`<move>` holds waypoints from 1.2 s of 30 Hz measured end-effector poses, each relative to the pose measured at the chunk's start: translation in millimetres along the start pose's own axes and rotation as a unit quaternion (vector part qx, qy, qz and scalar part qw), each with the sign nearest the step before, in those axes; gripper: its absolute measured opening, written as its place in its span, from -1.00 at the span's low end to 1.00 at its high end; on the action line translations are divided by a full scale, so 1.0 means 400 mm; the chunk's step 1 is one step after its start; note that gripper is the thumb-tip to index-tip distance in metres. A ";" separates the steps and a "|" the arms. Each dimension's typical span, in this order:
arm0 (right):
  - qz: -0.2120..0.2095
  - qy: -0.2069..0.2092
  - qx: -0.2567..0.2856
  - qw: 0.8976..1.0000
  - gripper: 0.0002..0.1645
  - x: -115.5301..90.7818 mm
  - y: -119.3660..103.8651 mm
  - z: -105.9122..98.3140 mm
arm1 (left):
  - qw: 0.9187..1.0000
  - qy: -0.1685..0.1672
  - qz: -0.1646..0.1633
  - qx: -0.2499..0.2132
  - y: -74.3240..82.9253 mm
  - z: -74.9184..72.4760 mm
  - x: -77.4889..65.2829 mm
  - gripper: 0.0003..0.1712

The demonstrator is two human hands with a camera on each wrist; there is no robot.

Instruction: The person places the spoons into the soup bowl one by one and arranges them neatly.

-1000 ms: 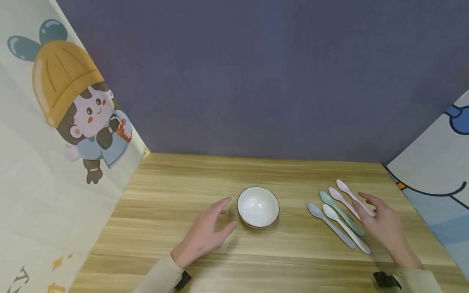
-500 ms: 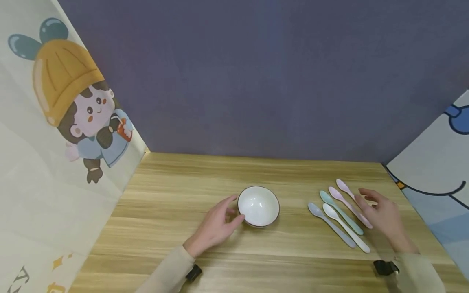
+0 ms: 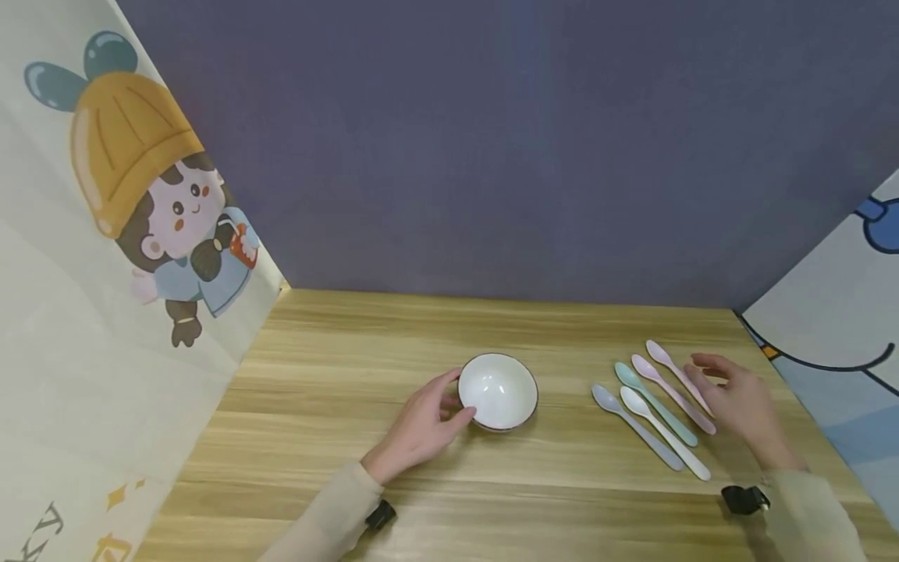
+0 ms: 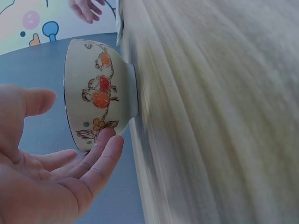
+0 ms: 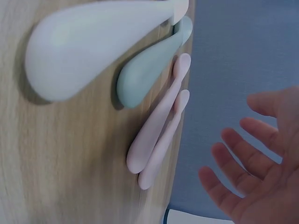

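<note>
A white bowl (image 3: 497, 392) with a dark rim stands upright on the wooden table; the left wrist view shows fruit-and-leaf drawings on its outer wall (image 4: 100, 88). My left hand (image 3: 420, 425) is at the bowl's left side, thumb spread by the rim and fingertips (image 4: 112, 147) at the lower wall. Over on the right, my right hand (image 3: 744, 410) hovers with loosely bent fingers, holding nothing. Closest to it is a pale pink spoon (image 3: 676, 375), and beside that lie another pink spoon (image 3: 670, 392), a green spoon (image 3: 656, 404), a white spoon (image 3: 663, 433) and a grey spoon (image 3: 637, 428).
The wooden table (image 3: 337, 367) ends at a dark blue-grey panel (image 3: 492, 156). On the left rises a pale wall with a cartoon figure (image 3: 182, 211), and on the right another printed panel (image 3: 836, 312).
My left hand has moved right, from beside the bowl up to its rim. My right hand has shifted slightly off the pink spoons, uncovering more of their handles. Bowl and spoons stay put.
</note>
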State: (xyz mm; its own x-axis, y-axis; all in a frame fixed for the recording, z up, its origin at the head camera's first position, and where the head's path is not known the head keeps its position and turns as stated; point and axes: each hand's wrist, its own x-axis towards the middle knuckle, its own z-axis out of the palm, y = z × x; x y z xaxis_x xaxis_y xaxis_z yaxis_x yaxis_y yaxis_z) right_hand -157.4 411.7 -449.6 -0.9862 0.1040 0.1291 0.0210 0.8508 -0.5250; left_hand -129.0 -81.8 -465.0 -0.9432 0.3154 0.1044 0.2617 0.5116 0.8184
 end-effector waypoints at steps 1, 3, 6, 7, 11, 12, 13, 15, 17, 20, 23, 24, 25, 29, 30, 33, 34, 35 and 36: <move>0.002 -0.003 -0.001 1.000 -0.31 0.002 0.001 -0.001 | 1.000 0.000 0.000 0.001 -0.001 0.001 0.001 -0.21; 0.007 -0.009 -0.004 1.000 -0.30 0.006 0.004 -0.001 | 1.000 0.000 -0.001 0.004 -0.002 0.003 0.001 -0.21; 0.015 -0.016 -0.012 1.000 -0.28 0.013 0.012 -0.002 | 1.000 0.000 -0.002 0.007 -0.001 0.005 0.001 -0.21; 0.015 -0.017 -0.016 1.000 -0.28 0.015 0.016 -0.002 | 1.000 0.000 -0.003 0.007 -0.001 0.005 0.001 -0.21; 0.021 -0.027 -0.016 0.999 -0.24 0.024 0.037 -0.003 | 1.000 0.001 -0.001 0.007 0.000 0.005 0.001 -0.21; 0.024 -0.029 -0.013 0.999 -0.24 0.027 0.041 -0.004 | 1.000 0.001 -0.001 0.007 0.000 0.005 0.001 -0.21; 0.026 -0.033 -0.010 0.999 -0.23 0.030 0.046 -0.005 | 1.000 0.000 0.000 0.007 0.000 0.005 0.002 -0.21; 0.034 -0.043 -0.004 0.998 -0.20 0.035 0.053 -0.006 | 1.000 0.001 0.000 0.007 0.000 0.005 0.003 -0.22; 0.039 -0.048 -0.003 0.998 -0.19 0.040 0.059 -0.006 | 1.000 0.002 0.001 0.007 0.000 0.005 0.003 -0.22; 0.045 -0.052 -0.008 0.998 -0.20 0.045 0.066 -0.005 | 1.000 0.004 0.003 0.008 0.001 0.004 0.003 -0.22; 0.041 -0.049 -0.024 0.998 -0.24 0.052 0.073 0.000 | 1.000 0.003 0.003 0.009 0.002 0.004 0.002 -0.21; 0.039 -0.051 -0.028 0.998 -0.25 0.054 0.076 0.000 | 1.000 0.002 0.003 0.010 0.002 0.004 0.002 -0.21; 0.036 -0.053 -0.033 0.997 -0.25 0.056 0.078 0.001 | 1.000 0.002 0.003 0.011 0.003 0.004 0.001 -0.21; 0.026 -0.067 -0.048 0.996 -0.25 0.065 0.088 0.005 | 1.000 -0.002 0.003 0.017 0.010 0.001 0.002 -0.21; 0.025 -0.071 -0.050 0.996 -0.25 0.067 0.091 0.006 | 1.000 -0.002 0.003 0.018 0.011 0.000 0.003 -0.21; 0.022 -0.088 -0.054 0.994 -0.23 0.073 0.097 0.009 | 1.000 -0.004 -0.001 0.018 0.012 -0.003 0.003 -0.21; 0.021 -0.093 -0.055 0.994 -0.23 0.076 0.098 0.010 | 1.000 -0.005 -0.002 0.018 0.012 -0.004 0.003 -0.21; 0.019 -0.097 -0.055 0.994 -0.23 0.078 0.100 0.011 | 1.000 -0.006 -0.003 0.016 0.012 -0.004 0.003 -0.21; 0.020 -0.101 -0.055 0.993 -0.22 0.080 0.100 0.010 | 1.000 -0.007 -0.005 0.016 0.011 -0.004 0.002 -0.21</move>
State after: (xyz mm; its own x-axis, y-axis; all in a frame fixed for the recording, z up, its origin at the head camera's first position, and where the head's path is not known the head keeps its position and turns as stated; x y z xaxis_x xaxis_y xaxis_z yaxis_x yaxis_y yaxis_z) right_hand -188.7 447.1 -470.1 -0.9968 0.0423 -0.0674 0.0673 0.9002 -0.4303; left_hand -129.1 -80.5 -460.3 -0.9427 0.3216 0.0884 0.2592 0.5394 0.8012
